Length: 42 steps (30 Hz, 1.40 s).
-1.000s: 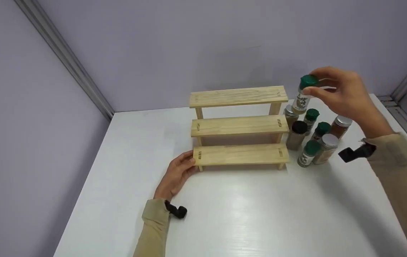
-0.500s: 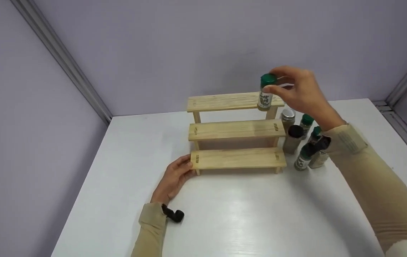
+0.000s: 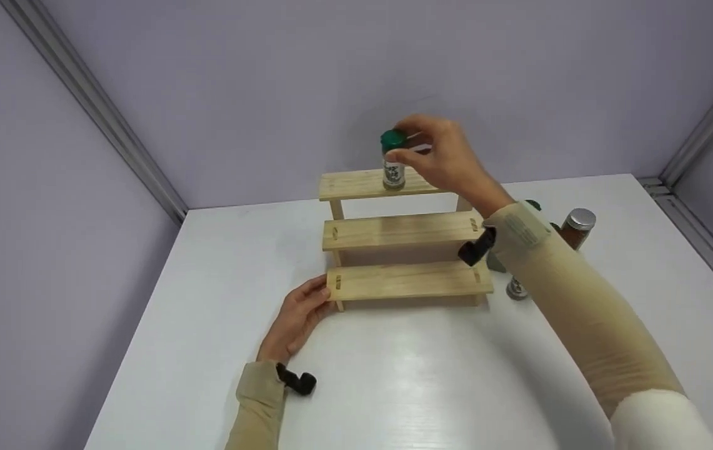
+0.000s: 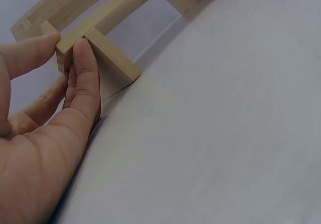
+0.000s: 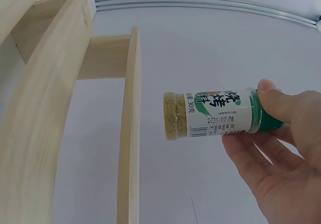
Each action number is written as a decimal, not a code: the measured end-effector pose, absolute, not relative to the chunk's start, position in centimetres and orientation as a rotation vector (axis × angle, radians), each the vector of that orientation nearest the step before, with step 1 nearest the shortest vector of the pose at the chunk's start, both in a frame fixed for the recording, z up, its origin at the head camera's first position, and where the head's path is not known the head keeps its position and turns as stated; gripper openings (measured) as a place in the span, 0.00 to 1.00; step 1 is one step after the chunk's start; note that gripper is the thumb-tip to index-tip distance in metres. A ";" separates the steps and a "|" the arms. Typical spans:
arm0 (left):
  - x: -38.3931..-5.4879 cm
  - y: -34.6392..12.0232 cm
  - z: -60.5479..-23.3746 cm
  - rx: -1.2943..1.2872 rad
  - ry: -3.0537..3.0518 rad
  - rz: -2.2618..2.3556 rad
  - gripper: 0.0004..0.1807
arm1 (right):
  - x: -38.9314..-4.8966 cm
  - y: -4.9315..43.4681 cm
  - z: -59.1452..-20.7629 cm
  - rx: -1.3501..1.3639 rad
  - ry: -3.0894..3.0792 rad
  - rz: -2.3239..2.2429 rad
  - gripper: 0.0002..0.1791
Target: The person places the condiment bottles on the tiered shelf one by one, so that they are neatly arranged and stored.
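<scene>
A three-step wooden shelf (image 3: 406, 281) stands on the white table. My left hand (image 3: 299, 315) pinches the left end of its lowest step; the left wrist view shows the thumb on top and fingers (image 4: 86, 78) beneath the board. With thumb and fingers my right hand (image 3: 447, 156) grips a seasoning bottle (image 3: 393, 175) by its green cap. In the head view the bottle is upright and overlaps the top step. The right wrist view shows a gap between the bottle's base (image 5: 175, 116) and the top board (image 5: 129, 133). Yellowish-brown seasoning fills it under a white label.
Right of the shelf stand several more bottles, mostly hidden by my right sleeve (image 3: 581, 300). One with a silver lid (image 3: 581, 219) and another with a white label (image 3: 517, 289) show beside it. A pale wall (image 3: 256, 94) rises behind the table.
My right hand has carried the green-capped bottle leftward, from above the other bottles to over the middle of the top step. My left hand keeps its hold on the lowest step.
</scene>
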<state>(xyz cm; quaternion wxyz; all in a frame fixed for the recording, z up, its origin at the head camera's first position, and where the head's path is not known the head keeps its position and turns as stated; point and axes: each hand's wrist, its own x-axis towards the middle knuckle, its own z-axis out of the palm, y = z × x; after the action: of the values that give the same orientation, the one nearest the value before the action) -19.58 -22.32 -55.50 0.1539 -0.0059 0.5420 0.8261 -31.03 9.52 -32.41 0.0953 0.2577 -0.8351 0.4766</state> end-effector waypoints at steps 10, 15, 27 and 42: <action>-20.5 -21.6 -55.8 0.045 1.545 2.355 0.32 | -32.5 5.4 -32.9 0.779 -2.471 1.471 0.22; -20.7 -21.7 -55.8 0.033 1.561 2.347 0.32 | -33.4 3.9 -33.3 0.760 -2.471 1.484 0.22; -19.8 -23.1 -55.7 -0.021 1.631 2.342 0.32 | -34.5 0.8 -34.1 0.732 -2.496 1.540 0.22; -20.1 -23.0 -56.0 0.028 1.619 2.348 0.32 | -34.4 1.2 -33.9 0.680 -2.531 1.592 0.29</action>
<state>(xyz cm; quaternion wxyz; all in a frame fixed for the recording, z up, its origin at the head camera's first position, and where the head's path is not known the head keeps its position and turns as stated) -20.07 -23.03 -56.01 0.1443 0.0096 0.5618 0.8146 -34.44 1.21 -33.86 0.0376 0.2216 -0.8247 0.5190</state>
